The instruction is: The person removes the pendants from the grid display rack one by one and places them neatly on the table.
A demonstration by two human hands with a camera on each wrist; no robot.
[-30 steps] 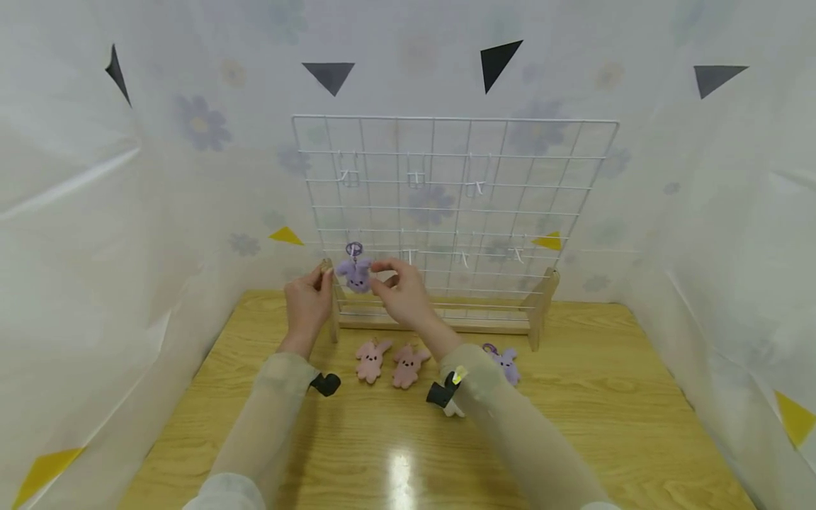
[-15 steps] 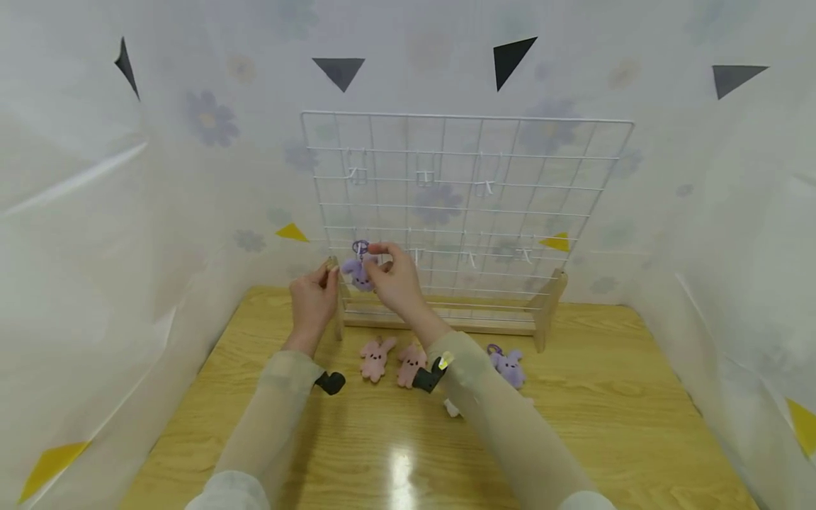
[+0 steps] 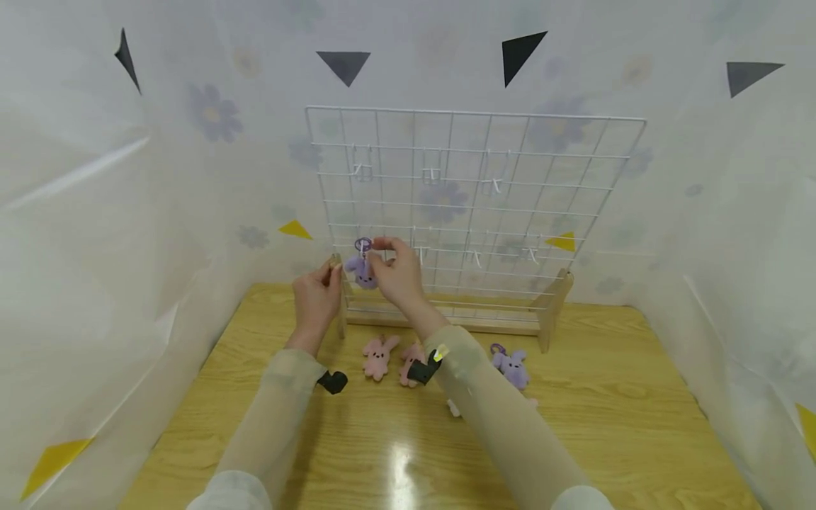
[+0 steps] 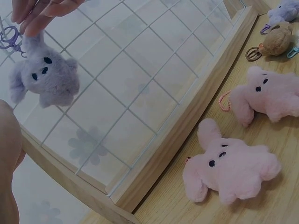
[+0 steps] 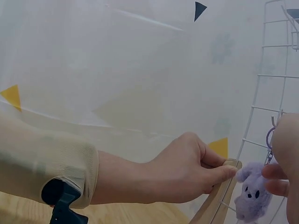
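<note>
A purple plush bunny keychain (image 3: 363, 275) hangs at the lower left of the white wire grid (image 3: 452, 112), its purple ring (image 4: 10, 39) at a small white hook. My right hand (image 3: 400, 273) pinches it near the ear, thumb and index finger together; the left wrist view shows those fingertips (image 4: 33, 27) against the ear. My left hand (image 3: 315, 301) grips the top of the wooden stand's left post (image 3: 341, 315) between thumb and fingers. In the right wrist view the bunny's face (image 5: 252, 193) shows beside the curled right fingers.
Two pink bunny keychains (image 3: 377, 359) lie on the wooden table (image 3: 637, 397) in front of the grid. Another purple bunny (image 3: 513, 370) lies to the right. A brown plush keychain (image 4: 278, 38) shows in the left wrist view. Several bare hooks (image 3: 494, 185) sit on the grid.
My right hand has moved from the bunny's right side up to its ear and ring. The left hand keeps its grip on the post. The head view has shifted slightly.
</note>
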